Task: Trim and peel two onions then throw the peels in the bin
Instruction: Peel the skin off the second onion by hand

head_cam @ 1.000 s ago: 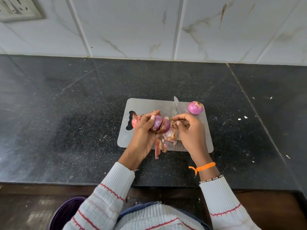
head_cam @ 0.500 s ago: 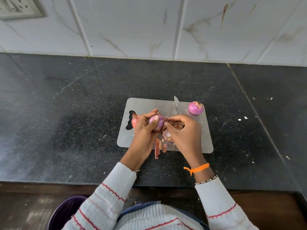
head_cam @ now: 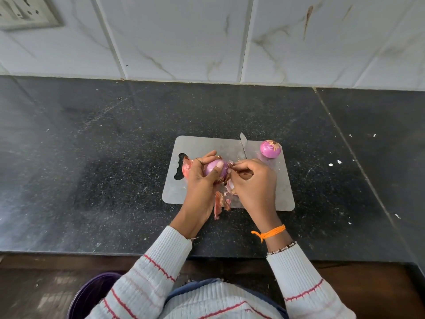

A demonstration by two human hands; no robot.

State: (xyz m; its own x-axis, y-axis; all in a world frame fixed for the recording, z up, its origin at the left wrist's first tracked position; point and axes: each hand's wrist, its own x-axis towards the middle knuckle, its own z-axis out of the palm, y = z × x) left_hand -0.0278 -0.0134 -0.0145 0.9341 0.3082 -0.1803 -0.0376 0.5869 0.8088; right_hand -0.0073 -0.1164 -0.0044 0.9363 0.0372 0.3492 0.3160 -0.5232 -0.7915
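White marbled wall tiles back a dark speckled stone table (head_cam: 115, 157), on which a grey cutting board (head_cam: 284, 194) carries the work. The left hand (head_cam: 202, 178) is wrapped around a purple onion (head_cam: 215, 168), thumb pressed across its near face. The right hand (head_cam: 255, 180) pinches a flap of dry skin at the onion's right end; how far that flap is detached cannot be told.

Procedure for the step in hand, as judged from this position:
- Keep the onion steady in the left hand and pull the skin along its length, not outward (short tugs tear it into scraps).
- Rotate the bulb after each strip.
- Keep the fingers away from the knife blade (head_cam: 243, 146) lying just behind the right hand.

Loose peels (head_cam: 219, 201) lie on the board's near edge. A second onion (head_cam: 270, 149), apparently already peeled, rests at the far right corner. The purple bin (head_cam: 92, 293) stands below the table's front edge.
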